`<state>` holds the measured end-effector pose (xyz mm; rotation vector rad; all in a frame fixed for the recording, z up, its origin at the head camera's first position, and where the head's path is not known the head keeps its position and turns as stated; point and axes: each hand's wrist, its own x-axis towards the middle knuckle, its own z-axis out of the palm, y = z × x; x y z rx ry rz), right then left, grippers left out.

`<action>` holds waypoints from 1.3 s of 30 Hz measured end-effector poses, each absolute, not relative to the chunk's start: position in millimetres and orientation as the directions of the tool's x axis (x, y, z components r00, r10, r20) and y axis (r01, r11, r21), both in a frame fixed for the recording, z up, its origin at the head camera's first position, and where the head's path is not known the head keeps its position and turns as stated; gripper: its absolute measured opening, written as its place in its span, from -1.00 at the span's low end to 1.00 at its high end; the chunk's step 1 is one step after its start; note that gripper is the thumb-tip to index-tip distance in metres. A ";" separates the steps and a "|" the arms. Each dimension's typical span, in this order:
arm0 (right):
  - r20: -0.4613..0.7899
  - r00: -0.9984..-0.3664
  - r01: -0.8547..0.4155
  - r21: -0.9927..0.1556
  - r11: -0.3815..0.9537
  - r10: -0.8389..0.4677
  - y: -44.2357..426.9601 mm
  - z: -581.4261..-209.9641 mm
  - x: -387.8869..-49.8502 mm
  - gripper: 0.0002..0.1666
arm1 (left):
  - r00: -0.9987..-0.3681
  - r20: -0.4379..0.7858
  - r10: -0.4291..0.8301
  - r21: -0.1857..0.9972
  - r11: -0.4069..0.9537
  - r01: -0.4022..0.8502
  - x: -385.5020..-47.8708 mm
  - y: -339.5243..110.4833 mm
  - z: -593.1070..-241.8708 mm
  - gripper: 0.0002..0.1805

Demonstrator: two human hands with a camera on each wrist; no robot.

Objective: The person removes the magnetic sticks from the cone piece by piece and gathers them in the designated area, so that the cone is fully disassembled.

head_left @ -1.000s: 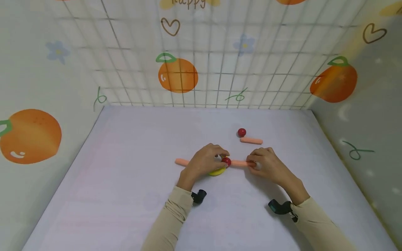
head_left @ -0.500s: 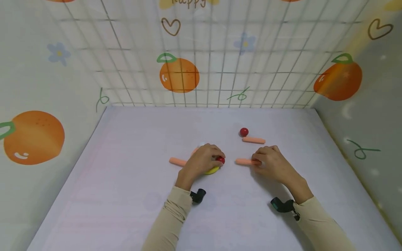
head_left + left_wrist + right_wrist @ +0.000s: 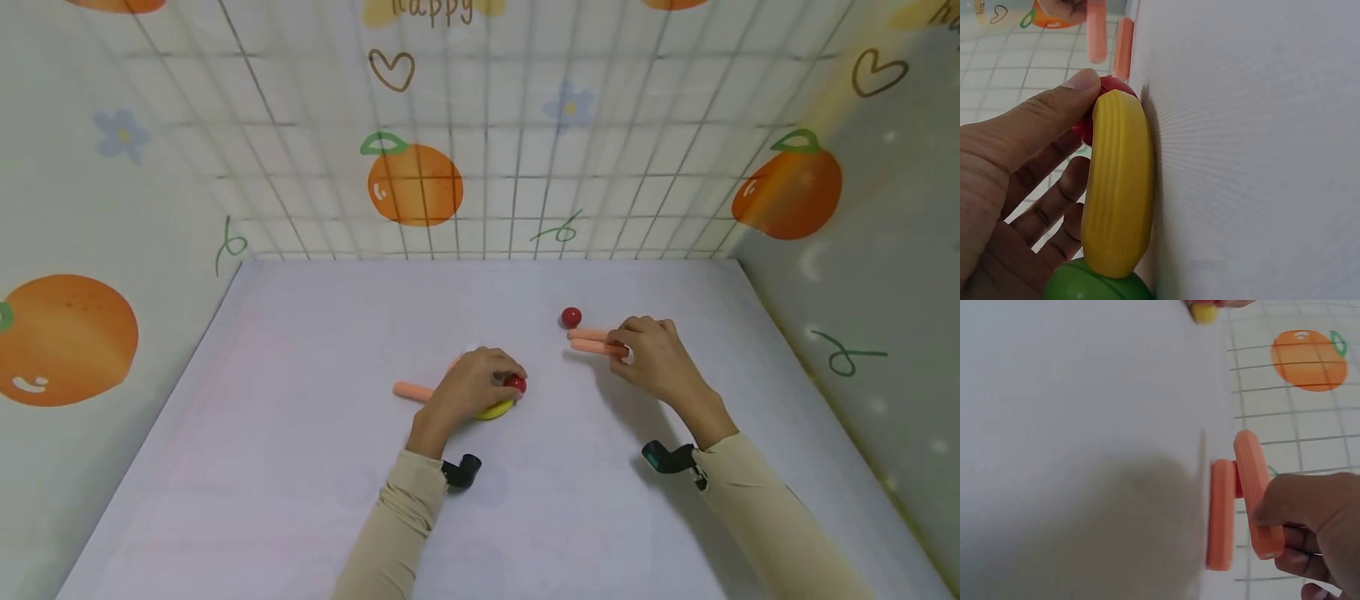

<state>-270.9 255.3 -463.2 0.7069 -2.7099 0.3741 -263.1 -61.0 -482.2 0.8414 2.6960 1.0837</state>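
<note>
In the head view my left hand (image 3: 474,382) pinches a glossy red ball (image 3: 517,386) between thumb and fingers. The left wrist view shows this ball at the end of a ridged, curved yellow piece (image 3: 1119,181), whose other end meets a green ball (image 3: 1094,281). My right hand (image 3: 651,354) pinches a salmon-orange ridged stick (image 3: 1254,487) by one end, held off the table. Beside it lies a similar orange stick (image 3: 1221,515), near a second red ball (image 3: 572,317). Another orange stick (image 3: 412,391) pokes out left of my left hand, which hides its other end.
The white tabletop (image 3: 300,483) ends at a back wall covered by a cloth printed with oranges (image 3: 415,185) and a grid. Side walls (image 3: 862,275) rise at left and right. A black wrist camera (image 3: 461,472) sits on each forearm.
The right hand has drawn its orange stick away from the left hand's red ball, then moved it farther back beside the lying stick. The left hand has shifted slightly left with the red ball.
</note>
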 end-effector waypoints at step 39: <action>0.334 -0.870 -0.437 -0.181 0.881 -0.363 249.7 -484.7 -284.5 -0.72 | -0.829 0.122 0.546 0.683 0.559 0.469 -261.5 -63.0 -482.2 -0.73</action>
